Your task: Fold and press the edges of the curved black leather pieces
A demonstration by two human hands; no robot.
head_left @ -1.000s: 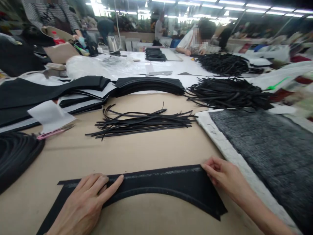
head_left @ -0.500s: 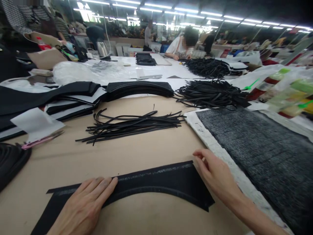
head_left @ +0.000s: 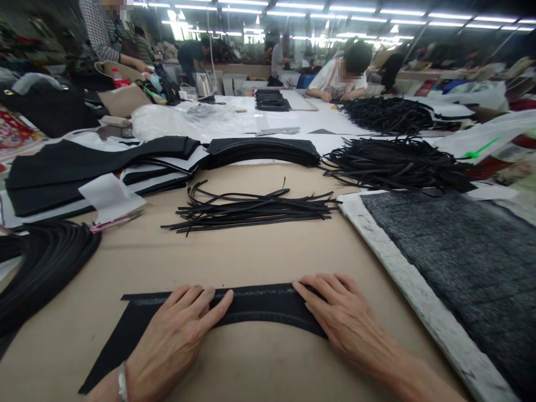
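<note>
A curved black panel (head_left: pixel 263 305), like cut leather or fabric, lies on the tan work surface in front of me. A straight strip runs along its top edge, with a greyish, glue-like band beside it. My left hand (head_left: pixel 178 326) rests flat on the panel's left part, fingers stretched toward the top edge. Over the right end lies my right hand (head_left: pixel 345 315), open, its fingers bent a little and thumb tip touching near the top edge. The right hand covers that end of the panel. Beyond both hands is a loose bunch of thin black strips (head_left: pixel 255 209).
A board with a dark, rough pad (head_left: pixel 452 257) lies at right. Stacked curved black panels (head_left: pixel 262 152) and a heap of strips (head_left: pixel 393 162) sit farther back. At left are pink-handled snips (head_left: pixel 113 223), white paper (head_left: pixel 109 196) and a black bundle (head_left: pixel 54 262). A co-worker (head_left: pixel 341 75) leans over the far table.
My right hand has come from beside the panel's right corner to lie over its right end. The left hand stays on the panel. The view has shifted left.
</note>
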